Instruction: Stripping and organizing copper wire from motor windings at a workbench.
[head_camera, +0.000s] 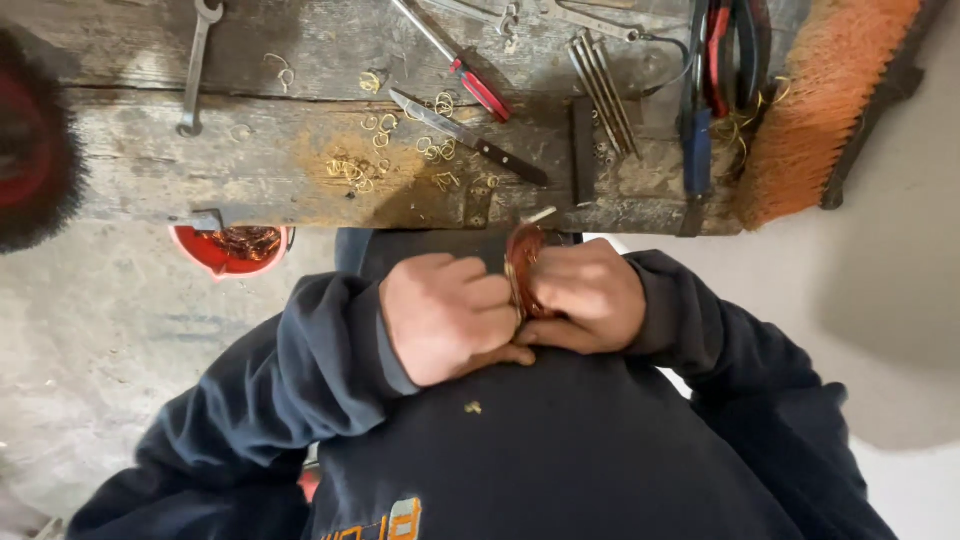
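Both hands – left hand (445, 315), right hand (590, 295) – clench a coppery wire coil (522, 262) between them, below the workbench (250, 170)

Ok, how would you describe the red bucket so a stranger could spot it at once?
Start at the worn wooden bench across the top. Below its front edge, on the grey floor left of the two hands, sits a round red bucket of tangled copper-coloured wire. It is the only round red container in view.
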